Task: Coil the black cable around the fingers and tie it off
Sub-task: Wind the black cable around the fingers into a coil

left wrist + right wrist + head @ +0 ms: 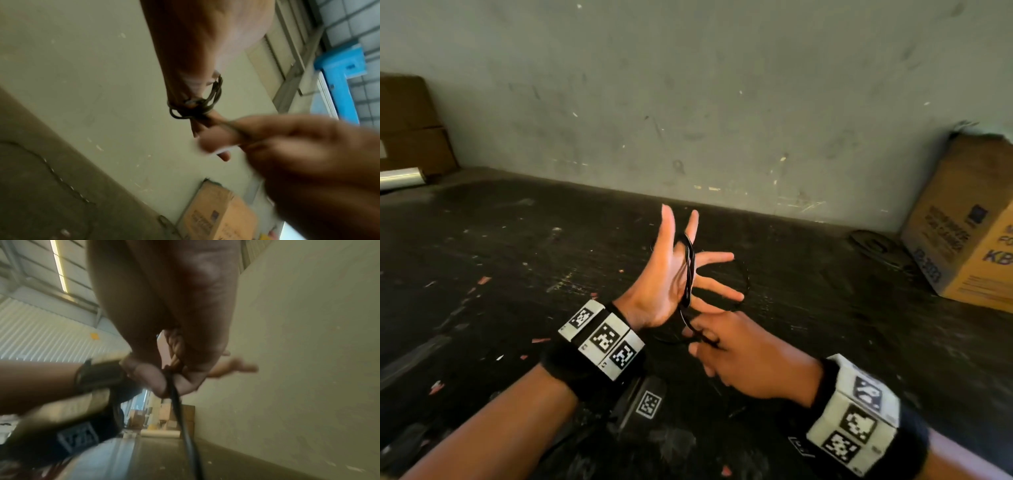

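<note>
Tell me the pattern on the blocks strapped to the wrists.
Black-and-white square marker codes on white wrist blocks, worn on black bands; clearest in the head view.

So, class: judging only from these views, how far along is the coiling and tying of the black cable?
Done: several turns of the black cable already sit around the spread fingers of the left hand. In hand: the right hand pinches the free length just below the coil, apparently feeding another turn. Left: no tie shows around the bundle, so finishing the coil and tying it off remain.
</note>
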The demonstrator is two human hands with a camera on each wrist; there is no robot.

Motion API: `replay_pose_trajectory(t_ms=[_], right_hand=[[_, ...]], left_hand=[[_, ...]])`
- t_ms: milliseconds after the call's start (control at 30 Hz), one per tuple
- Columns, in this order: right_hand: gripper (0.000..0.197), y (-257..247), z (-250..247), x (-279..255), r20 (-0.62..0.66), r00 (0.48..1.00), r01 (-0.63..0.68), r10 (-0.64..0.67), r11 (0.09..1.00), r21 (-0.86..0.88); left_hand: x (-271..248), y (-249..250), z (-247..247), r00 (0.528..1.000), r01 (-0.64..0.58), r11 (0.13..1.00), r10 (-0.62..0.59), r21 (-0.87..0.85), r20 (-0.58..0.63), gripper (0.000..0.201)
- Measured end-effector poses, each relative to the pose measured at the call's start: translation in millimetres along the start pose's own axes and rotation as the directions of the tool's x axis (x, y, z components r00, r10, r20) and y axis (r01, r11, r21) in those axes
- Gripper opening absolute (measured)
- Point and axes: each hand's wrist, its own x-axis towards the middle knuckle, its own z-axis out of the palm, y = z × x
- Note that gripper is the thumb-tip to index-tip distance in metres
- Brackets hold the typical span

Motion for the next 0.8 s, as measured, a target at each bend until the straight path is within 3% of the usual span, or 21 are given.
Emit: replay_pose_trajectory(t_ms=[133, 233, 333, 500, 567, 667, 800], right_hand=[[0.016, -23, -37, -14, 0.003, 0.999, 0.046, -0.046, 0.988, -0.148], [0.019, -38, -80, -18, -0.057, 0.992, 0.093, -0.117, 0.944, -0.317], [0.01, -41, -117, -14, -0.041, 0.98, 0.162, -0.192, 0.909, -0.385], [0.032, -33, -145, -2, -0.192, 0.899, 0.268, -0.394, 0.842, -0.469], [0.032, -19, -146, 5, -0.262, 0.871, 0.272, -0.416, 0.851, -0.449], [0.034, 16, -126, 17, -0.292, 0.88, 0.24, -0.375, 0.881, -0.408], [0.032, 64, -62, 20, -0.318, 0.921, 0.158, -0.223, 0.963, -0.217]], left_hand=[[-7, -14, -7, 0.999, 0.053, 0.982, -0.05, 0.183, -0.021, 0.091], [-16, -21, -8, 0.987, 0.118, 0.961, -0.142, 0.25, 0.079, 0.104], [-22, -24, -2, 0.964, 0.136, 0.953, -0.191, 0.272, 0.187, 0.105], [-27, -23, 9, 0.881, 0.194, 0.949, -0.28, 0.249, 0.38, 0.097], [-29, -21, 14, 0.852, 0.213, 0.95, -0.294, 0.226, 0.434, 0.098], [-32, -14, 20, 0.836, 0.209, 0.968, -0.251, 0.14, 0.488, 0.099], [-26, 6, 22, 0.884, 0.139, 0.986, -0.083, -0.09, 0.459, 0.103]])
